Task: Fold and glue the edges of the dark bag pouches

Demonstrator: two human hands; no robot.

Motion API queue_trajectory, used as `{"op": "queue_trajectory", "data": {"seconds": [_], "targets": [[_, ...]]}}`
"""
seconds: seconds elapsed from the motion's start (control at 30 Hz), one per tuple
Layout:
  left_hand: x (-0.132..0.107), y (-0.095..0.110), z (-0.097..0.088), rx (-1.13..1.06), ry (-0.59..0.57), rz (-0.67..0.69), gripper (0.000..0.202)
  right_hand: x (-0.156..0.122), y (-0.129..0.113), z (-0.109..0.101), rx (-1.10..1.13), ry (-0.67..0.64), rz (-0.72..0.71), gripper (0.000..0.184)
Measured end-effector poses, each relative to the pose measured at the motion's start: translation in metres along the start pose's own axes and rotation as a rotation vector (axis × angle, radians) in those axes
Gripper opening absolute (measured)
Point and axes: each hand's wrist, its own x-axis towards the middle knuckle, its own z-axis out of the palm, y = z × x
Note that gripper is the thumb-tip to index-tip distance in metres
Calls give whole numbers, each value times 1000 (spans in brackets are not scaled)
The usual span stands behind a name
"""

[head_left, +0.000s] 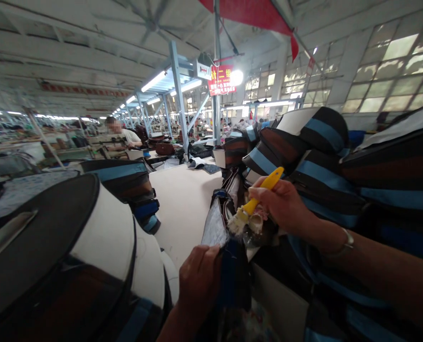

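Observation:
A paintbrush with a yellow handle (265, 186) is in my right hand (286, 204), its bristles (237, 222) caked with a whitish paste. The brush head is over a crusted container (257, 222), just right of a fabric piece. My left hand (200, 270) grips the near end of that fabric piece (214, 228), which shows a grey-white patterned face and dark edges. Dark blue material (234, 275) hangs below it. The left fingertips are partly hidden, and I cannot tell whether the bristles touch the container.
Stacked black, brown and blue bag pieces (318, 175) crowd the right side. Large curved pieces with white lining (108, 228) stand close on the left. A pale tabletop (183, 199) lies between them. Farther back, a person (126, 135) sits among work tables.

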Motion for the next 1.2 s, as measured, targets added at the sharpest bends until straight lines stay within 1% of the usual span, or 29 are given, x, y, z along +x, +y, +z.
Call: {"op": "queue_trajectory", "data": {"seconds": [0.03,0.07,0.1,0.17,0.27,0.33,0.37,0.4,0.47,0.5,0.53,0.6,0.67,0.73,0.77,0.83,0.87,0.93,1.0,1.03,1.1,1.17,1.2], "targets": [[0,-4,-2,-3,15,-40,9,-5,4,0,252,59,143,20],[-1,-8,-4,-3,37,-91,9,-11,10,2,466,82,271,24],[-2,-11,-5,-3,59,-145,11,-20,18,6,622,74,380,28],[-7,-16,-6,-6,88,-228,13,-38,36,19,773,18,520,33],[-17,-20,-10,3,83,-265,4,-59,58,43,897,-22,585,40],[-23,-19,-16,28,52,-290,12,-64,63,58,1013,-26,598,45],[-26,-17,-20,28,19,-306,18,-65,63,65,1068,-18,608,47],[-28,-14,-24,21,-24,-314,27,-65,63,71,1112,2,621,47],[-31,-8,-29,13,-100,-335,52,-64,59,82,1165,58,652,42],[-31,-4,-29,18,-111,-363,59,-63,57,86,1181,76,665,41],[-30,-1,-29,26,-99,-401,59,-62,54,89,1188,80,674,40],[-26,2,-26,23,-37,-495,43,-58,47,89,1180,59,680,41],[-19,1,-24,-53,-1,-562,32,-49,38,81,1158,73,671,42],[-11,-2,-25,-175,-3,-632,29,-36,28,65,1103,164,595,41],[-7,-5,-27,-237,-13,-678,27,-29,23,57,1048,221,516,38],[0,-9,-31,-343,-37,-765,25,-16,13,45,879,286,304,30],[2,-11,-32,-383,-48,-796,25,-12,9,42,781,281,197,26],[6,-12,-33,-433,-63,-824,25,-9,5,44,579,197,25,20],[9,-11,-32,-457,-77,-824,25,-9,5,53,331,56,-124,15],[9,-10,-31,-468,-79,-828,24,-9,7,59,184,-20,-228,15],[10,-9,-29,-499,-78,-851,24,-6,12,69,-96,-145,-499,15],[10,-9,-28,-523,-69,-883,25,0,17,73,-278,-192,-777,12],[11,-9,-27,-527,-62,-897,26,4,18,74,-333,-187,-877,10]]}}
